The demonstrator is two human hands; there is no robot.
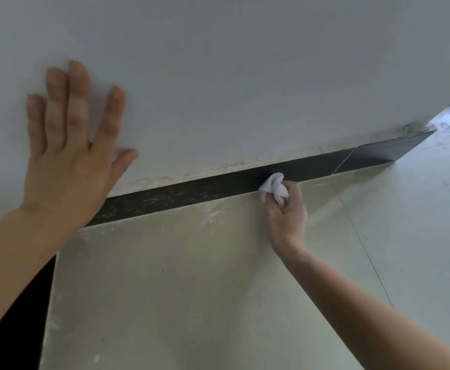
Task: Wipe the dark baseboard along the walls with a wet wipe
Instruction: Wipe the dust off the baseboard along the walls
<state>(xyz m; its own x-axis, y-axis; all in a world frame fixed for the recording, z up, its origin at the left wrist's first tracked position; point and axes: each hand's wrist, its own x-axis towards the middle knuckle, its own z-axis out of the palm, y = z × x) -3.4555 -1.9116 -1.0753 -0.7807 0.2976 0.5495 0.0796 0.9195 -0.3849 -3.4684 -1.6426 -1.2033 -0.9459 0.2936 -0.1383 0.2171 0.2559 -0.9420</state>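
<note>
A dark baseboard (192,190) runs along the foot of a white wall (245,76), from lower left up to a corner at the right. My right hand (288,217) grips a bunched white wet wipe (273,186) and presses it against the baseboard near its middle. The strip left of the wipe is streaked with pale dust; the part right of it looks darker and cleaner. My left hand (69,153) lies flat on the wall above the baseboard, fingers spread, holding nothing.
Pale beige floor tiles (178,276) with dusty smears lie below the baseboard. The wall ends at an outer corner (416,134) on the right, with more floor beyond. A dark strip (18,303) lies at the lower left.
</note>
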